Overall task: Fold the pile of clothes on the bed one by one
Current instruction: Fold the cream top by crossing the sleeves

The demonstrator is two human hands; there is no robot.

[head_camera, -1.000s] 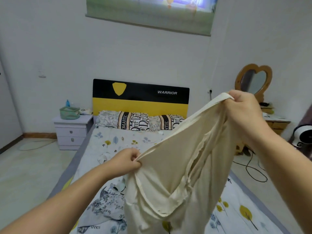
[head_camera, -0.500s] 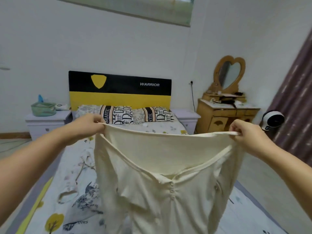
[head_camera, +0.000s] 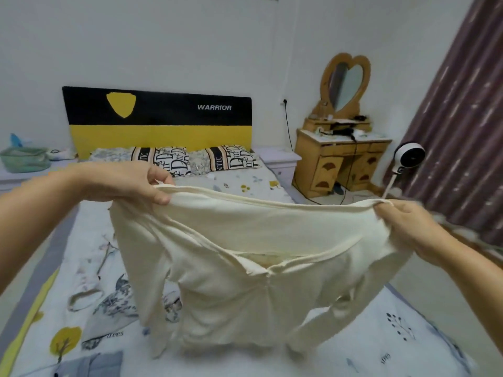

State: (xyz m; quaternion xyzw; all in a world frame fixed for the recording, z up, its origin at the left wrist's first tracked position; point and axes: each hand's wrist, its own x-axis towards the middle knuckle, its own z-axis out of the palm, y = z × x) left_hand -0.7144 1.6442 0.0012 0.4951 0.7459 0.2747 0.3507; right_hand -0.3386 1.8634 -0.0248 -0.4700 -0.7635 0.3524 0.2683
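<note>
A cream long-sleeved top hangs spread out in front of me above the bed. My left hand pinches its upper left corner and my right hand grips its upper right corner, so the top edge stretches between them. The neckline with its button placket faces me, and both sleeves dangle down, their ends touching the floral sheet. A small pale garment lies crumpled on the sheet at the left, partly behind the top.
Patterned pillows lie under the black and yellow headboard. A white nightstand with a green basket stands left. A wooden dresser with a heart mirror, a white fan and a purple curtain are at the right.
I have swung the top from a slanted, bunched hold to a level spread. My left hand rose and my right hand dropped and moved outward. The view turned right and came lower.
</note>
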